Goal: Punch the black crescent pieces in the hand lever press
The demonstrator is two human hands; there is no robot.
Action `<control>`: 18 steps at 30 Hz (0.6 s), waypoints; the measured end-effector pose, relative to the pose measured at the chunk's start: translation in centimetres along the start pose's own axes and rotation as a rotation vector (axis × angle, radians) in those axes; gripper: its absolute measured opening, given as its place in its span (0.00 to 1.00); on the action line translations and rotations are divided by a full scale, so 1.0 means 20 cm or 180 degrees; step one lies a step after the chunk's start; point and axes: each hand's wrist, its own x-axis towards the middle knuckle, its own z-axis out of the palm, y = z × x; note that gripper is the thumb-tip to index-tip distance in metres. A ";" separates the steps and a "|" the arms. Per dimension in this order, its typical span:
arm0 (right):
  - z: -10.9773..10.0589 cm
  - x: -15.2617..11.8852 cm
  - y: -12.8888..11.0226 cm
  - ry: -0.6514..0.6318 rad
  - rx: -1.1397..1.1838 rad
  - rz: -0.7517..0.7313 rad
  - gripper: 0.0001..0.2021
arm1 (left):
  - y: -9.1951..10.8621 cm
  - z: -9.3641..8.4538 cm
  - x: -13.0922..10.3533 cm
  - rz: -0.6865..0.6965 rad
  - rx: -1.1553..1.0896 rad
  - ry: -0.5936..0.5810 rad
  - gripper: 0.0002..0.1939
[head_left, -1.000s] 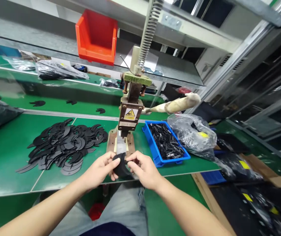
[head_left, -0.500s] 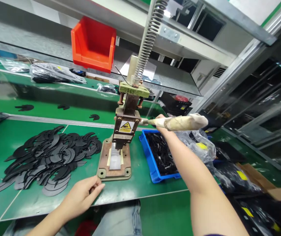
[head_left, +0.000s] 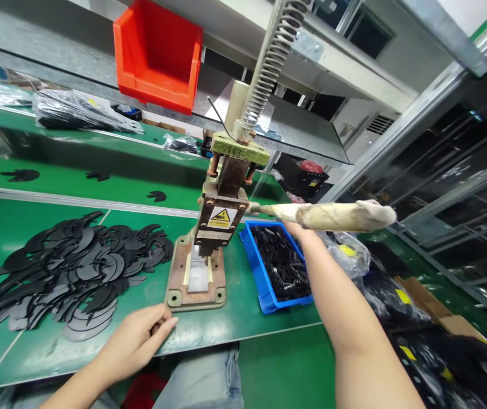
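Observation:
My left hand point(head_left: 147, 335) rests on the green bench top at the near left corner of the hand press base point(head_left: 170, 284), its fingers curled closed; whether anything is inside them is hidden. My right forearm reaches forward beyond the blue tray, and only a bit of my right hand point(head_left: 295, 228) shows behind the wrapped press lever point(head_left: 341, 216); its fingers are hidden. A pale block point(head_left: 198, 277) lies on the press base, under the ram. Left of the press spreads a pile of black curved pieces point(head_left: 85, 261).
The blue tray point(head_left: 264, 284) right of the press holds black parts. A red bin point(head_left: 158, 57) hangs above at the back. Loose black pieces lie on the green strip behind point(head_left: 157, 196). Bagged parts point(head_left: 345, 255) crowd the right side.
The view has shifted slightly, making the press and red bin look larger. Less of my right hand shows behind the lever. My left hand stays beside the press base.

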 end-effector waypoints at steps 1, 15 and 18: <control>0.00 -0.08 0.00 -0.0386 -0.0164 0.0093 0.20 | 0.00 0.00 0.00 0.0030 0.0014 -0.0002 0.16; 0.12 -0.55 -0.16 -0.1991 -0.1192 0.0478 0.20 | 0.03 0.01 -0.04 0.0051 0.0234 0.0015 0.17; 0.13 -0.54 -0.18 -0.1990 -0.1199 0.0578 0.20 | 0.04 0.01 -0.04 0.0043 0.0261 0.0028 0.17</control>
